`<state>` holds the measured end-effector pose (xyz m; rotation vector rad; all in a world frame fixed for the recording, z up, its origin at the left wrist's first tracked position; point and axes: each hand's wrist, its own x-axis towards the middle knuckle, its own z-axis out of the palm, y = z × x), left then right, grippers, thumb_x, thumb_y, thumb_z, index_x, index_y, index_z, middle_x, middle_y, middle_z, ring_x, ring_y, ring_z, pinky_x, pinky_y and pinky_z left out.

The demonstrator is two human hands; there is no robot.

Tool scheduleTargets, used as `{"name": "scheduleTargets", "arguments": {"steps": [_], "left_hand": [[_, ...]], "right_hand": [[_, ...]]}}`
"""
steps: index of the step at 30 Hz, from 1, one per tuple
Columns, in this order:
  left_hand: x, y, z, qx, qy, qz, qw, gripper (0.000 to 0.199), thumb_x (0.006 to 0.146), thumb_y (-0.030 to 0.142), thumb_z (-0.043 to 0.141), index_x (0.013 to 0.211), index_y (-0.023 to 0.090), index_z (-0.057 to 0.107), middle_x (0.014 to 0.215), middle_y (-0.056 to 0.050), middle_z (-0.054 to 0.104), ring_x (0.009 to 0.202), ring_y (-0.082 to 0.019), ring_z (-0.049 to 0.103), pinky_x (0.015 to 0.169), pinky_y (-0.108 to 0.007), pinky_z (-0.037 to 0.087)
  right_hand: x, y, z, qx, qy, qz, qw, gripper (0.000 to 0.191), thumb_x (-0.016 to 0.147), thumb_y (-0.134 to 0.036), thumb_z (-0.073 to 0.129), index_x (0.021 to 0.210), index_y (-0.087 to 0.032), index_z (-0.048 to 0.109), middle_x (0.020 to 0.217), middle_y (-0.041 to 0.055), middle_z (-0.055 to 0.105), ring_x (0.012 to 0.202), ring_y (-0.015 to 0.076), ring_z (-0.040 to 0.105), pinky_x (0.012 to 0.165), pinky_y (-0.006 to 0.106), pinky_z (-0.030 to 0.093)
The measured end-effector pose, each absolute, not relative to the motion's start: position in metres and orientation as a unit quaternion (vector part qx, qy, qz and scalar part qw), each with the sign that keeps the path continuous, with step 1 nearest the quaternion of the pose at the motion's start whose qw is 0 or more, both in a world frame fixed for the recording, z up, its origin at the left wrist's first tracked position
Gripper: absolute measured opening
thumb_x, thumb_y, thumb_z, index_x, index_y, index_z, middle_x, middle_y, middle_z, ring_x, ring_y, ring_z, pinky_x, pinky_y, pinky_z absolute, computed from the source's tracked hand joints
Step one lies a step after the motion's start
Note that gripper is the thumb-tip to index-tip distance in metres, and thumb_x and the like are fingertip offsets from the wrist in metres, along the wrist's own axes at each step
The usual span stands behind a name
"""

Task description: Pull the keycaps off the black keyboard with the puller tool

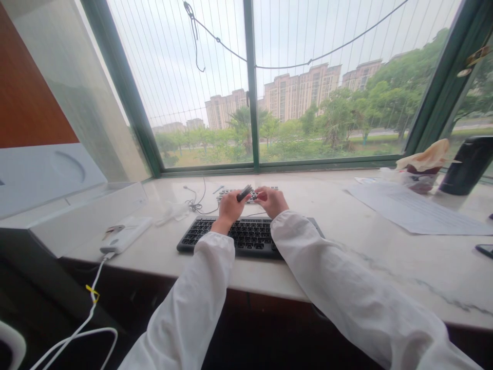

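Note:
A black keyboard [252, 234] lies near the table's front edge; its key positions look like bare sockets without caps. Above its far edge, my left hand [230, 206] is closed around a small black brush [244, 193], whose pale bristles point up and to the right. My right hand [272, 202] is beside it with the fingertips pinched together, close to the brush; what they hold is too small to make out. Behind both hands, loose keycaps [224, 193] lie in rows on the table, partly hidden by the hands.
To the left are a thin black cable [196, 206], a white power bank [127, 234] with keys [113, 231] on it, and a white box [46, 180]. At right lie printed sheets [408, 208], a black bottle [467, 165] and a phone edge [485, 250]. A window stands behind.

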<state>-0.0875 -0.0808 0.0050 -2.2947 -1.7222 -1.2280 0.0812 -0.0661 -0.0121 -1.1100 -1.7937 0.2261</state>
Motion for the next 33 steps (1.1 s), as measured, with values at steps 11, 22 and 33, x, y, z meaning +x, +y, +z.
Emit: {"name": "scheduleTargets", "arguments": {"steps": [11,22,33], "left_hand": [[-0.088,-0.086,0.002,-0.786,-0.508,-0.35,0.045,0.017,0.084,0.037,0.058,0.086,0.024,0.069,0.085,-0.005,0.07,0.08,-0.02,0.061,0.069,-0.027,0.04],[-0.097,-0.075,-0.002,-0.716,-0.63,-0.298,0.041,0.022,0.08,0.04,0.06,0.094,0.026,0.07,0.087,-0.008,0.071,0.083,-0.025,0.063,0.07,-0.031,0.043],[-0.093,-0.03,0.03,-0.735,-0.619,-0.273,0.047,0.025,0.072,0.044,0.065,0.09,0.029,0.073,0.078,-0.004,0.071,0.074,-0.022,0.062,0.066,-0.028,0.041]], "right_hand": [[0.078,-0.069,-0.009,-0.495,-0.73,0.158,0.444,0.033,0.074,-0.019,0.069,0.106,-0.017,0.061,0.085,0.0029,0.073,0.08,0.0135,0.068,0.082,0.026,0.048],[0.068,-0.082,-0.013,-0.555,-0.793,0.032,0.25,0.02,0.081,-0.021,0.053,0.093,-0.018,0.069,0.086,0.0079,0.071,0.084,0.0183,0.065,0.078,0.026,0.045],[0.057,-0.093,-0.008,-0.558,-0.814,0.006,0.158,0.026,0.08,-0.017,0.054,0.101,-0.014,0.068,0.097,0.0168,0.068,0.093,0.026,0.065,0.077,0.033,0.05]]}}
